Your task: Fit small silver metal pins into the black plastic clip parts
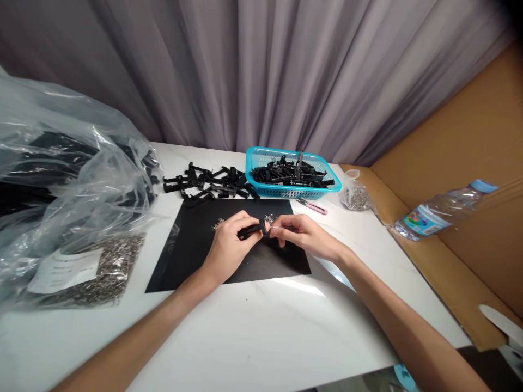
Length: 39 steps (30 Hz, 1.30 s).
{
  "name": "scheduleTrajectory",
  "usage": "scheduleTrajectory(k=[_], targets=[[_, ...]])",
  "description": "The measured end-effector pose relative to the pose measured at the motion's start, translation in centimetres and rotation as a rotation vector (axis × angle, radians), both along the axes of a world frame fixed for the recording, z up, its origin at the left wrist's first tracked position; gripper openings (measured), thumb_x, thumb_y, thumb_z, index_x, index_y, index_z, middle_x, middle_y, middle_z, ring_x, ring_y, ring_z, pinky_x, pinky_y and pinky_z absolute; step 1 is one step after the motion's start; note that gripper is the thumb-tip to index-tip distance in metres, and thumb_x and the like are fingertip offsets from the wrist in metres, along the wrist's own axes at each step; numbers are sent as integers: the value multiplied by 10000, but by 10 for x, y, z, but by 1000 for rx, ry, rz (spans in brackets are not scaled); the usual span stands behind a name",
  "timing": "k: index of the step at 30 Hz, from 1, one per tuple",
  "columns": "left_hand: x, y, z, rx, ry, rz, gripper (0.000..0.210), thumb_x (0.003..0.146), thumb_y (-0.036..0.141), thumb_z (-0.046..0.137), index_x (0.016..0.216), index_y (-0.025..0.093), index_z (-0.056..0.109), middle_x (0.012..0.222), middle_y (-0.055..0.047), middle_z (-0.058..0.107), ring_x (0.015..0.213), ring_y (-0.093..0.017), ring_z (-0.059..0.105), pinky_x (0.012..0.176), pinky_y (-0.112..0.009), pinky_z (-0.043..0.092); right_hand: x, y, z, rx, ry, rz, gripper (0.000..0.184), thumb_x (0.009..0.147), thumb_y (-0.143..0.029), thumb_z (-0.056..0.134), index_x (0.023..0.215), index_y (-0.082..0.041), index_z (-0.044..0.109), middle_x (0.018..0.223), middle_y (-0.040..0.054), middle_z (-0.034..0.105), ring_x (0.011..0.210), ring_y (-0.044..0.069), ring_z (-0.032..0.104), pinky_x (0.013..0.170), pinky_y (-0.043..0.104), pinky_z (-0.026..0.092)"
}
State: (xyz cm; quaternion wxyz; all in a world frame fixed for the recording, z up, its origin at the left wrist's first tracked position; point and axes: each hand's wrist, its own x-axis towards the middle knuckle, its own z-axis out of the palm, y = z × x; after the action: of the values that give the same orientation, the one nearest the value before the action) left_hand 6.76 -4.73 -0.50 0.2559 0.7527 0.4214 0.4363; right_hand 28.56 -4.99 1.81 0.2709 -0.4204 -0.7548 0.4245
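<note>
My left hand (235, 235) is closed around a black plastic part (249, 231), one end of which sticks out toward the right. At that end, my right hand (297, 233) pinches a thin metal piece (267, 227); its exact kind is too small to make out. Both hands are over a black mat (183, 256). Two small heaps of tiny metal pieces lie on the mat: one pile (218, 224) beside my left hand, another pile (269, 219) just beyond the fingertips.
Behind the mat are loose black plastic parts (220, 182) and a blue basket (261, 191) full of similar ones. A pink cutter (312, 207), a small bag (356, 196) of metal pieces and a water bottle (441, 212) stand rightward. Large plastic bags (118, 179) crowd the left.
</note>
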Motion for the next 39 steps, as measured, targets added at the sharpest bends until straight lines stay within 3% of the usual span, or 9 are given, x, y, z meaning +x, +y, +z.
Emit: scheduleTrajectory(k=[5,11,16,19,22,27,33,39], targets=[[0,0,1,-54,-33,-28,140,901,290,701,810,207,769,777,5,630,644,-120,542,595,-254,413,1,1,-1,6,-20,-15,355,1017,-519,574,921,-203,703,728,-8,668,626,135,512,575,264,368],[0,1,3,-247,-104,-31,293,894,425,701,755,169,725,688,10,613,675,-145,541,618,-266,385,-1,2,-4,105,-21,-58,298,1030,-447,582,917,-201,705,781,12,717,725,160,602,672,281,432],[0,3,1,-321,-174,-36,280,898,436,700,820,172,746,760,3,677,760,-167,612,688,-261,432,1,5,-6,259,-208,-115,208,1018,-350,608,900,-221,720,778,8,737,695,164,597,661,294,415],[-2,2,1,-231,-46,-22,148,895,303,693,834,183,757,812,2,694,773,-159,628,710,-260,442,6,10,-10,422,-286,-231,153,1010,-322,618,943,-229,720,887,29,748,735,181,600,690,314,423],[-3,1,1,-125,185,-27,115,892,190,673,868,209,784,840,2,678,755,-149,611,689,-267,420,11,15,-13,511,-224,-297,171,1038,-335,584,969,-234,702,992,42,754,822,206,606,743,332,443],[-2,0,-2,-49,396,-57,156,950,230,656,870,223,790,811,-7,648,756,-170,598,714,-296,430,14,24,-23,478,-149,-225,246,1085,-386,497,1081,-255,705,1083,52,752,966,242,614,880,378,461],[0,0,-3,-3,515,-46,223,1008,222,564,1017,215,786,890,-29,676,811,-197,630,813,-342,484,17,29,-30,488,-162,-116,255,1096,-375,475,1160,-268,698,1142,46,752,1002,248,609,905,397,474],[0,-1,-8,200,700,-99,351,990,130,565,1310,176,701,965,-56,685,874,-223,640,878,-382,467,22,30,-29,524,-283,-207,206,1090,-337,484,1111,-253,671,1077,64,735,951,256,591,862,391,455]])
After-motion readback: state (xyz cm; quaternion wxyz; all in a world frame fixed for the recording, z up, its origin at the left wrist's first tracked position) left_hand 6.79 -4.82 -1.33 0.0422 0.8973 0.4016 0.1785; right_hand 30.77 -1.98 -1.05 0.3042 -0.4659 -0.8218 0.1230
